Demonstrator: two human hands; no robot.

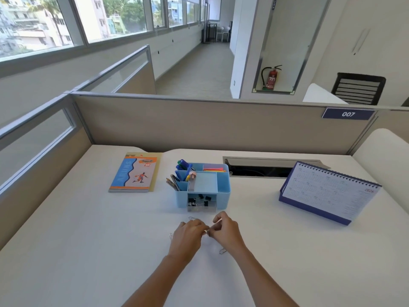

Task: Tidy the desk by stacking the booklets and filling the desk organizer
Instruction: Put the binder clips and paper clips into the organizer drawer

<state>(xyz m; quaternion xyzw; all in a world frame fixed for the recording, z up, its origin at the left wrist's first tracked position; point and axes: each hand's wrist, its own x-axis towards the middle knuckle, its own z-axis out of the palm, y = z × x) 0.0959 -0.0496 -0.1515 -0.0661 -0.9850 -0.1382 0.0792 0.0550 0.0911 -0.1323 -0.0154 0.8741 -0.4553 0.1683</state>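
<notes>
A light blue desk organizer (pixel 223 187) stands mid-desk with pens, markers, sticky notes and a tape roll in its compartments. Its clear front drawer (pixel 201 206) is pulled out and holds black binder clips. Stacked booklets (pixel 134 173) lie to its left, a basketball cover on top. My left hand (pixel 188 235) and my right hand (pixel 226 230) meet just in front of the drawer, fingers pinched together on small metal paper clips. Loose paper clips lie on the desk: one (pixel 192 218) above the left hand, one (pixel 170 236) at its left, one (pixel 222 251) under the right wrist.
A blue desk calendar (pixel 327 191) stands at the right. A cable slot (pixel 265 167) opens in the white desk (pixel 88 251) behind the organizer. Beige partition walls (pixel 199 125) close off the back and left side.
</notes>
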